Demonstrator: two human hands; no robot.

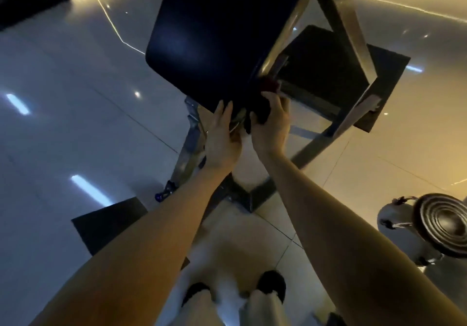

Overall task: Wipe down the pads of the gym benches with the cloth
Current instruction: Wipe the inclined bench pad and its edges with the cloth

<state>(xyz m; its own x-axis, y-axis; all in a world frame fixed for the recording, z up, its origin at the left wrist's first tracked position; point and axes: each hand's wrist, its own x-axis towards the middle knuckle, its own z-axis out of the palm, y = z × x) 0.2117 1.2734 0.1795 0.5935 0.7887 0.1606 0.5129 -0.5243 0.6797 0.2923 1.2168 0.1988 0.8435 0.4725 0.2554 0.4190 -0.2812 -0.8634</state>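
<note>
Two bare forearms reach forward from the bottom of the view, with the person's dark shoes (271,284) and pale trouser legs (262,308) below them on the glossy tiled floor (75,73). The right hand (271,123) is curled round a dark cloth (260,113), gripping it against the near corner of the bench pad (214,37); a bit of the cloth hangs down just left of the palm. The left hand (222,136) lies just beside it, fingers straight and together, the tips touching the pad's near edge; it holds nothing that can be made out. The pad is dark blue, rounded at the corners, and stretches up and away from both hands. Its metal frame (348,22) runs off beyond and to the right of the right hand, standing on a dark floor mat (389,78). A second dark mat (108,222) lies under the left forearm. Well to the right of the right forearm sits a round weight plate (444,224) on the floor.
</note>
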